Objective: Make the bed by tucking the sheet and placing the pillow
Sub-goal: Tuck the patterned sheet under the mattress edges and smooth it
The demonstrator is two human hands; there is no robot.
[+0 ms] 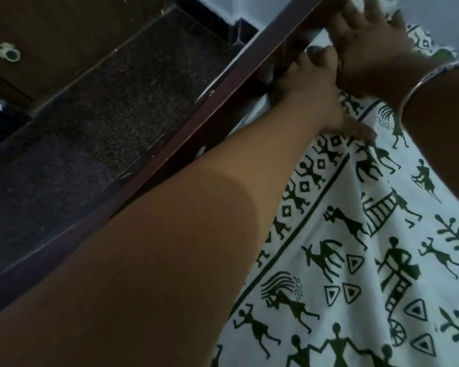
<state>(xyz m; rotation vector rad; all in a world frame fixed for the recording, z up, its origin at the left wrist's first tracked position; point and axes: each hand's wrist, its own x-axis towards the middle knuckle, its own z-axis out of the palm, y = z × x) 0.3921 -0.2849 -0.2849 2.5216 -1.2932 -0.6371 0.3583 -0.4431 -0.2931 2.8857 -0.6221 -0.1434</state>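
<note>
your left arm stretches long across the picture, from the bottom left up to the middle, bare from the elbow. your left hand [305, 94] reaches the edge of the bed, where the sheet [368, 247] meets the dark wooden frame [170, 149]. its fingers go down into the gap between the frame and the mattress, so they are mostly hidden. the thumb lies apart from them, flat on the sheet and pointing to the right. i cannot tell if the hidden fingers pinch the cloth or only push it.

your right arm comes in from the right side and wears a metal bangle [419, 83] at the wrist. your right hand [366, 41] is just beyond the left one, touching it, with the back of the hand up. its fingers are spread and bent over the top of the frame and the cloth there. whether they grip the cloth i cannot tell.

no writing or brand can be read anywhere. the sheet is white with dark printed figures of people, animals, triangles and plants, and a border line along its edge.

the sheet covers the bed on the right of the picture, under both arms, with some folds near your left thumb. its edge goes down beside the frame right where your left hand is. on the left of the frame there is a dark speckled floor [90, 115].
</note>
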